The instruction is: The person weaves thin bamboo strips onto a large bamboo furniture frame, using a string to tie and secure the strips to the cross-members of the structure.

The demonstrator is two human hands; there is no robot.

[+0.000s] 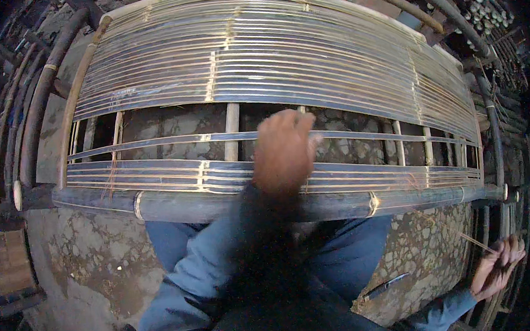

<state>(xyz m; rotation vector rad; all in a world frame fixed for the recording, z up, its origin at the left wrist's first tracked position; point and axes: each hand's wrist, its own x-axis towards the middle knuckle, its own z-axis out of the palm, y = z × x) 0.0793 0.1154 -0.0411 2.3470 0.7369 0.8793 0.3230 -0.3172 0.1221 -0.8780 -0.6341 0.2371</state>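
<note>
A bamboo bench or bed frame spans the space before me, its top made of long slats [281,68]. My left hand [284,149] is over a single bamboo slat [351,133] that crosses the gap between two groups of slats. Its fingers bend downward, but blur and the back of the hand hide their grip. Far out at the lower right, my right hand [499,265] is closed around a thin light strip [476,243], which points up and left. Under the slats, a pale bamboo crosspiece [232,130] shows in the gap.
A thick round bamboo rail [173,207] runs along the near side, just above my knees. A knife-like tool [386,285] lies on the stony floor [429,245]. Cut bamboo poles [472,2] are stacked at the far right. More poles [34,117] stand at the left.
</note>
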